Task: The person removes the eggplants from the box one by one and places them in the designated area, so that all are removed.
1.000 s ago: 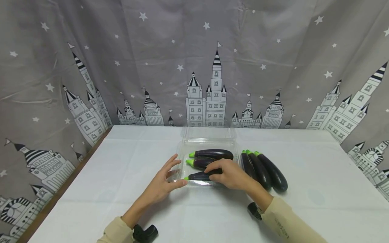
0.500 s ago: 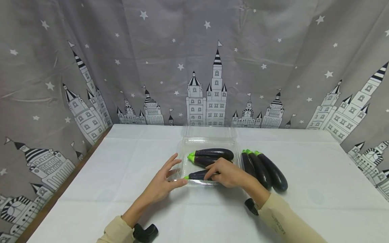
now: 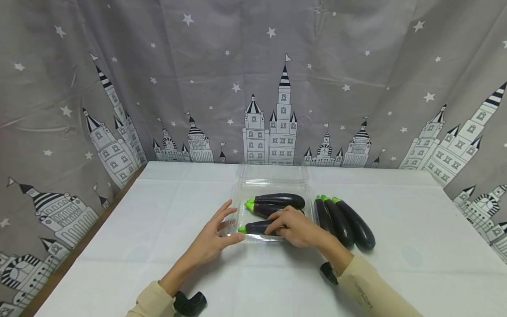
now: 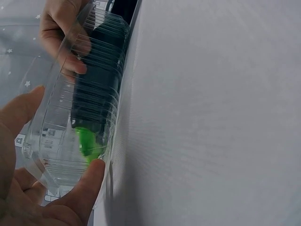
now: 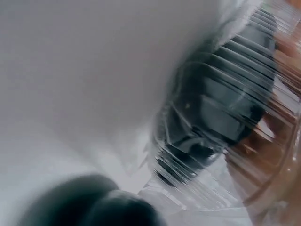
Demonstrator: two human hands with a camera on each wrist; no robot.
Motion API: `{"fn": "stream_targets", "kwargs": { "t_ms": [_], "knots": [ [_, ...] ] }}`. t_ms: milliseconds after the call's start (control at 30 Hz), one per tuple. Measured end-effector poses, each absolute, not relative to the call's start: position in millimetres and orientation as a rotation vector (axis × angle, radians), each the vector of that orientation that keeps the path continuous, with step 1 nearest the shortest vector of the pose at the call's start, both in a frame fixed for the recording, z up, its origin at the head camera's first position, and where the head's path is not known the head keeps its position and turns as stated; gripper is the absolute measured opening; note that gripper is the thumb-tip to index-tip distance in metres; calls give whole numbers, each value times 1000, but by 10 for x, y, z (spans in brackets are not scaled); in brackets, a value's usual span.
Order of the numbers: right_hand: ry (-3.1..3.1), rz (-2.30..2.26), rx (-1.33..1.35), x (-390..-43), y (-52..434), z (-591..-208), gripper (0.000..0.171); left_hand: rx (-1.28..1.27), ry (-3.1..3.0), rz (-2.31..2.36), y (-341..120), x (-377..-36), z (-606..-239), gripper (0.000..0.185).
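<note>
Dark purple eggplants with bright green stems are laid in a clear ribbed plastic clamshell container (image 3: pixel 237 193), which is set near the middle of a white-covered table (image 3: pixel 138 229); its transparent lid is folded open toward the far side; three eggplants are seen inside, lying crosswise with the green stems pointing left. The nearest eggplant (image 3: pixel 257 227) is covered and held from above by the right hand (image 3: pixel 299 226), whose fingers are curled over its dark body; in the left wrist view the same eggplant (image 4: pixel 96 89) is seen through the ribbed wall, its green stem at the near corner. The middle eggplant (image 3: pixel 263 209) and the far eggplant (image 3: pixel 279 200) are lying just behind, close against each other. The left hand (image 3: pixel 215 237) is kept spread with relaxed fingers, the thumb pressed against the front left corner of the container and the other fingers held near its left wall; nothing is gripped by it. Three loose eggplants (image 3: pixel 344 222) are lined up side by side on the table just right of the container, touching one another. A grey curtain printed with castles and stars (image 3: pixel 253 88) is hung behind the table.
</note>
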State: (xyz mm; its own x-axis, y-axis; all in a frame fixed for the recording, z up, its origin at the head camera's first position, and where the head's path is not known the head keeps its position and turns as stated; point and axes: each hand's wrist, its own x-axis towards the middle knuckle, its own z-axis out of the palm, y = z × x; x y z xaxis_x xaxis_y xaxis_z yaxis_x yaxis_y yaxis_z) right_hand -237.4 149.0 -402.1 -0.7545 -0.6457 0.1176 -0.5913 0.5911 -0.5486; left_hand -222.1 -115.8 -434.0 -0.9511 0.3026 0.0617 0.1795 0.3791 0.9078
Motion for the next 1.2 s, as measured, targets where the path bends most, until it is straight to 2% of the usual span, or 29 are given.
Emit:
{"fn": "stream_targets", "kwargs": {
  "t_ms": [500,1200],
  "knots": [
    [2805,-1081,-1198,-2336,1517,-4120,26,438,2515,1627,-1158,-2216,-4339,75],
    [2800,-1447,-1081,-2288,1542,-4094,32,453,2505,1643,-1169,-2214,-4341,76]
  ]
}}
